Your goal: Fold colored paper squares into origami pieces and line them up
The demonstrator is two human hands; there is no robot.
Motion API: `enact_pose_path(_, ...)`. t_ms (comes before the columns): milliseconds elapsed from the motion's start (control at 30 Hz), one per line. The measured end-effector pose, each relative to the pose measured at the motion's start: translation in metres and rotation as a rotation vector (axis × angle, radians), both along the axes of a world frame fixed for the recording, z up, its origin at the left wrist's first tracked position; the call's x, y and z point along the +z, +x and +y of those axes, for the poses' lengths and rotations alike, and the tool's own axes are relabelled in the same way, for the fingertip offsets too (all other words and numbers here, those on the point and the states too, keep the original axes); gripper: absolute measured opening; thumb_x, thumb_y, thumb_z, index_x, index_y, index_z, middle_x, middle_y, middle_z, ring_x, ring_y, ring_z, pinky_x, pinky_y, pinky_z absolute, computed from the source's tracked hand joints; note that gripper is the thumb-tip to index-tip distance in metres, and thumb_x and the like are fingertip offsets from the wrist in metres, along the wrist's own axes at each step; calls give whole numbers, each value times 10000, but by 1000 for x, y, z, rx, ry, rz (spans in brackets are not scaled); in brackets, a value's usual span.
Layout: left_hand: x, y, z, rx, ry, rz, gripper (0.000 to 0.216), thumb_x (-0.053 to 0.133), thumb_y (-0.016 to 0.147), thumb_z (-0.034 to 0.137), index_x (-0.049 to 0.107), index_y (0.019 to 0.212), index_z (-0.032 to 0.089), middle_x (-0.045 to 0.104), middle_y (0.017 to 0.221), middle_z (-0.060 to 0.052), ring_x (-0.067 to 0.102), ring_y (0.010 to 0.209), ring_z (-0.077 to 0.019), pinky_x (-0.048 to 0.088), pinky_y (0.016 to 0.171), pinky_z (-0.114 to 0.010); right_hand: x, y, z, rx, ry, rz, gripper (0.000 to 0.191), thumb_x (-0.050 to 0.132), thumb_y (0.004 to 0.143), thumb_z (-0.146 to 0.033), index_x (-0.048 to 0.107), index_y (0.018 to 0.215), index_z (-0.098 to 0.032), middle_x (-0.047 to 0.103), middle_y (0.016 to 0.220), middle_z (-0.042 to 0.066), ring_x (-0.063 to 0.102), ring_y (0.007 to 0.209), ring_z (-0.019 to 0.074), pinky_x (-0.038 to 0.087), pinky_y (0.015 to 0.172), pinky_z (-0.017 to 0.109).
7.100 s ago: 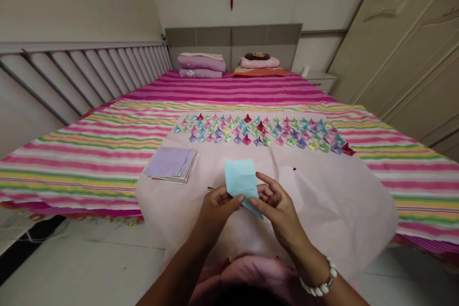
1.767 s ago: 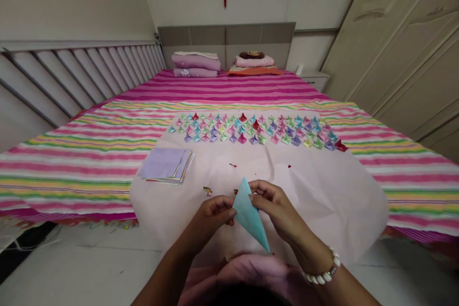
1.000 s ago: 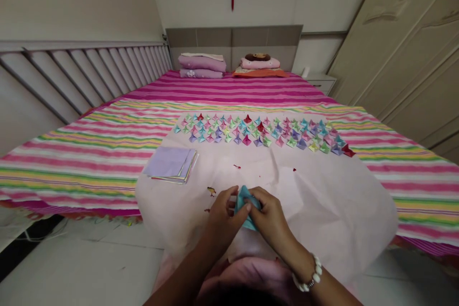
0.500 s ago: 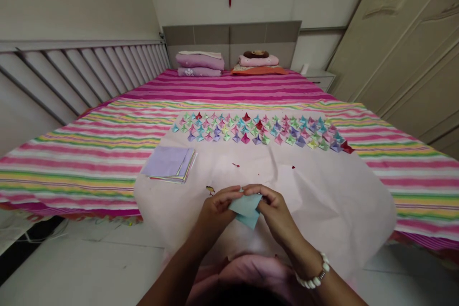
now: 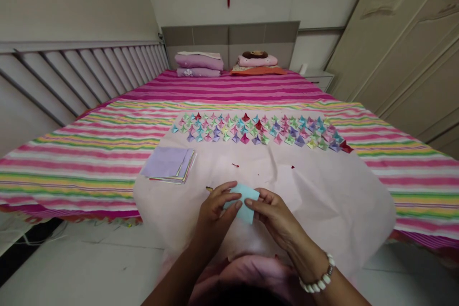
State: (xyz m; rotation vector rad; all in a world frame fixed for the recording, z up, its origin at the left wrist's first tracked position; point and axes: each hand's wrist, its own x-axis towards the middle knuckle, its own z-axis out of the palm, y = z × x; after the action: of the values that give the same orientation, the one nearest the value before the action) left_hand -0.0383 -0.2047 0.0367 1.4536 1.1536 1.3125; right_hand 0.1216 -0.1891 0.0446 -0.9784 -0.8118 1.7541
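Observation:
A light blue piece of folded paper [image 5: 244, 199] is held up between both hands, above a pale pink cloth. My left hand [image 5: 217, 213] pinches its left side, thumb in front and fingers along the upper left edge. On the opposite side, my right hand [image 5: 274, 213] grips the paper with the thumb laid on its face; the other fingers are partly hidden behind it. To the far left lies a stack of square paper sheets [image 5: 168, 162], lilac on top. Beyond the hands, rows of small folded paper pieces [image 5: 245, 138] in many colours stand on the cloth.
The pale pink cloth [image 5: 333, 201] lies over the near end of a bed with a striped sheet [image 5: 89, 153]. Small red scraps [image 5: 235, 166] dot it. Folded bedding [image 5: 199, 61] rests by the headboard [image 5: 201, 36]. A wardrobe [image 5: 405, 48] stands at right, a railing [image 5: 93, 74] at left.
The blue paper has gone from two loose, spread flaps to a flat, more compact shape facing me. Both thumbs now show on its front, and the fingertips have moved apart to its sides.

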Motion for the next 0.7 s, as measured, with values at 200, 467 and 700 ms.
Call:
enact_pose_path(200,3,-3,11,1,-209,-110,470,734,698,247,626,1154,210,657,1102,-85,641,792,-173,524,688,-293,-1,5,3,47,180,-206,255,836,574,-355,654,607,-179,564,512,-46,465,482,96,373,504,237)
enact_pose_path(467,9,-6,11,-140,-315,38,186,719,700,312,662,611,158,579,547,19,485,530,-110,353,522,-232,3,12,10,-78,204,-259,261,842,562,-348,711,722,-189,646,605,-10,539,540,134,423,532,265)
enact_pose_path(700,-6,6,10,87,-363,-257,312,732,682,429,588,586,169,506,544,44,438,574,-104,348,587,-231,-8,0,4,-57,100,-92,304,854,556,-332,722,769,-159,676,633,19,566,587,138,425,584,256)
